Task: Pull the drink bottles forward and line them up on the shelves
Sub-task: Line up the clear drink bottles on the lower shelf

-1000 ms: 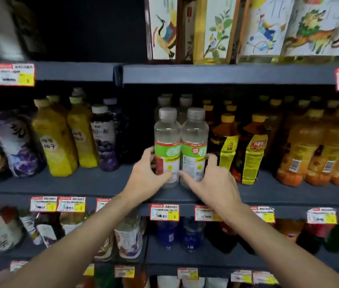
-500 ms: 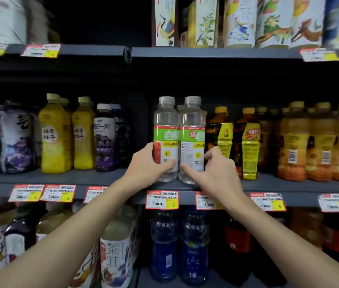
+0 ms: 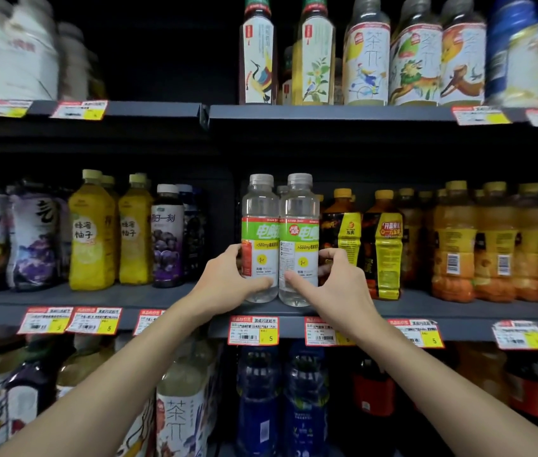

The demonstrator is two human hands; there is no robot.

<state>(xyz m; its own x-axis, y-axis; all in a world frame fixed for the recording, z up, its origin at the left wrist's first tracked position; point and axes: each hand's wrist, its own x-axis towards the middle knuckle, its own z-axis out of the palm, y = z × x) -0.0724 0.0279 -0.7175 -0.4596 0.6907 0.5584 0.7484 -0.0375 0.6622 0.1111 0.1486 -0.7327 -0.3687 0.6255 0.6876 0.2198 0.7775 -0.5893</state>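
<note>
The left hand (image 3: 228,279) grips the left clear bottle (image 3: 259,225), the right hand (image 3: 340,285) the right clear bottle (image 3: 299,225), both upright, touching.

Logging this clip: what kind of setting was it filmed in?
Most likely a shop's drinks aisle, perhaps a convenience store: dark shelves hold rows of bottled drinks, and price tags line the shelf edges. The left hand grips the left clear bottle, the right hand the right clear bottle.

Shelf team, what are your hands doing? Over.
Left hand grips left clear bottle. Right hand grips right clear bottle. Both upright, touching, at shelf front. Nothing in front.
</note>
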